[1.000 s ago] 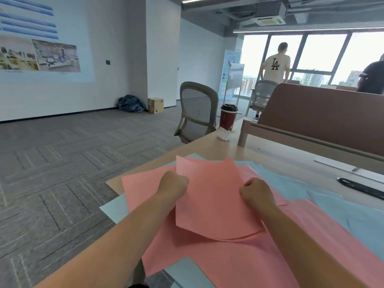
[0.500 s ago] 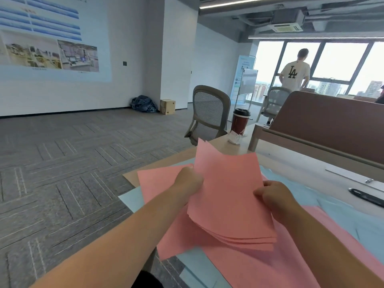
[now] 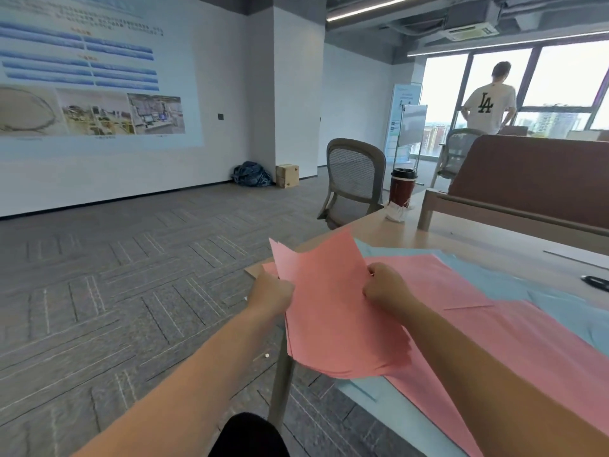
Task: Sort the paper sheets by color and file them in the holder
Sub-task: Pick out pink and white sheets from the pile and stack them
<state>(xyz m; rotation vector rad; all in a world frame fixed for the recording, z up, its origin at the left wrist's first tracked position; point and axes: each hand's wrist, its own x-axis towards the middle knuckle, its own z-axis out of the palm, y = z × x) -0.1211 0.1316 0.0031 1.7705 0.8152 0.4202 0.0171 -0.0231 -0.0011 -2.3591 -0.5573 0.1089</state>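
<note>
I hold a stack of pink paper sheets tilted up over the left corner of the wooden desk. My left hand grips the stack's left edge and my right hand grips its right edge. More pink sheets lie flat on the desk beneath and to the right. Light blue sheets are spread behind them and at the desk's near edge. No holder is in view.
A dark red coffee cup and a crumpled white tissue sit at the desk's far corner. A brown divider panel borders the right. A black pen lies far right. A mesh chair stands beyond; a person stands at the window.
The pink stack has been lifted off the desk and swung left, its top edge raised. Both hands moved left with it. The camera view shifted left too.
</note>
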